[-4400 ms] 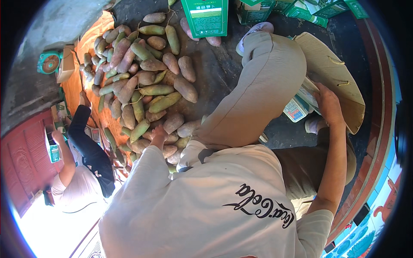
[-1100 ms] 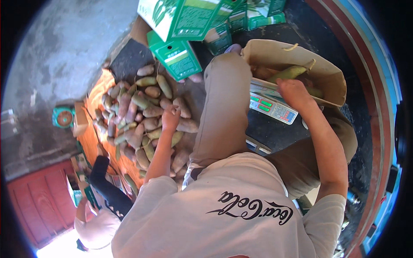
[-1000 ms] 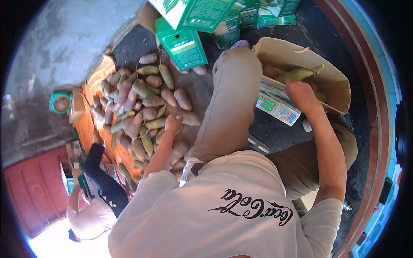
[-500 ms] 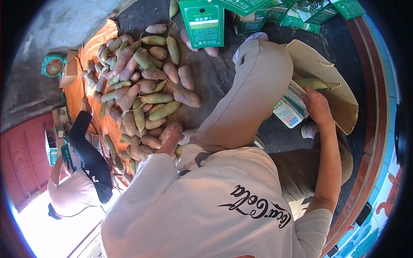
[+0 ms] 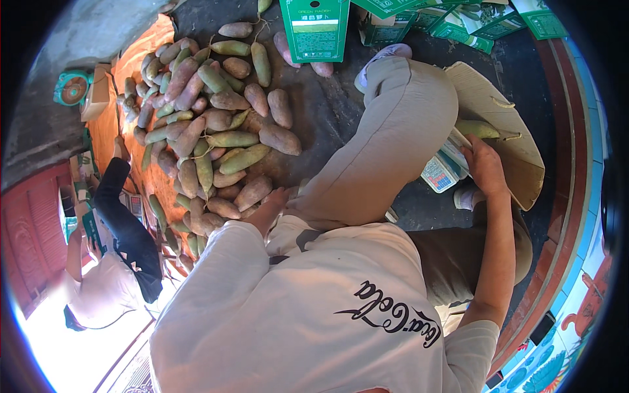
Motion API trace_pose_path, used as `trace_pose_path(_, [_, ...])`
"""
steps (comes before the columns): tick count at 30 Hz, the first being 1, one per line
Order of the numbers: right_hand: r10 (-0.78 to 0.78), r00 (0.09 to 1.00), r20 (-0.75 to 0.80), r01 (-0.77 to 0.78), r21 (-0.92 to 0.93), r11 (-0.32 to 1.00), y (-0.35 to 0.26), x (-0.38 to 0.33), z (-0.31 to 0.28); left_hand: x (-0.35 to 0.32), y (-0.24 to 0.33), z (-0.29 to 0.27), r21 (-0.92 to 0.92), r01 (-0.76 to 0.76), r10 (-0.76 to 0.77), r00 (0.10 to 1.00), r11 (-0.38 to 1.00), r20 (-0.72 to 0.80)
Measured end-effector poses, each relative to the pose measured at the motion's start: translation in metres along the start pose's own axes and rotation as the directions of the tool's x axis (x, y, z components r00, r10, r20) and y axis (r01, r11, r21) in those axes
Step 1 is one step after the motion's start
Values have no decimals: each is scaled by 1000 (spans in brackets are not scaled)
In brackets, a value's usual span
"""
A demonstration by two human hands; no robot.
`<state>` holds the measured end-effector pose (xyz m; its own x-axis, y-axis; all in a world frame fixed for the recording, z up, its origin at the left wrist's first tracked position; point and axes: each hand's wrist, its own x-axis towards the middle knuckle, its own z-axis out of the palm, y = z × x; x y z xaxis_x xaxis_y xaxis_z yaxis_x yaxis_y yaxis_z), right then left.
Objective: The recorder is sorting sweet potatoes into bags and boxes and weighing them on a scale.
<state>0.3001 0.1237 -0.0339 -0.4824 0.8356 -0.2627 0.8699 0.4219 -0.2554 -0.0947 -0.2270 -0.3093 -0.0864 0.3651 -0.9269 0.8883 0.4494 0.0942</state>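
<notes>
My left hand [image 5: 278, 199] is low beside my left thigh, at the near right edge of a heap of long radishes [image 5: 244, 159], some green and some dull reddish. Its fingers are partly hidden, so I cannot make out whether it holds anything. A reddish radish [image 5: 253, 192] lies just left of it. On the right, my right hand [image 5: 485, 167] is closed on the near left edge of an open cardboard box [image 5: 524, 154]. Inside the box a green radish [image 5: 477, 128] shows. Next to that hand is a scale [image 5: 439, 174] with a keypad, partly covered by my leg.
A green carton [image 5: 314, 33] stands beyond the heap, with more green cartons [image 5: 458, 26] at the far right. An orange sheet [image 5: 108, 128] lies under the heap's left side. At the left are a small green fan [image 5: 72, 88] and another person [image 5: 114, 275].
My left hand has moved right, off the reddish radish and closer to my thigh. My right hand stays at the box. The view has shifted slightly.
</notes>
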Motion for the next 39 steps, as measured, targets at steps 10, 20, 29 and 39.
trace_pose_path(10, [33,999,16,-33,13,999,7,-2,1,-20,11,4,156,-63,79,992,986,-98])
trace_pose_path(20, [19,1000,21,-19,19,1000,3,1,3,78,-44,105,100,-125,145,965,987,-220])
trace_pose_path(29, [23,999,31,-23,-5,1000,6,1,1,8,6,23,-89,84,-90,994,993,-61])
trace_pose_path(39, [-54,998,16,54,-42,998,12,-1,6,-39,-11,-24,25,-208,205,927,978,-314])
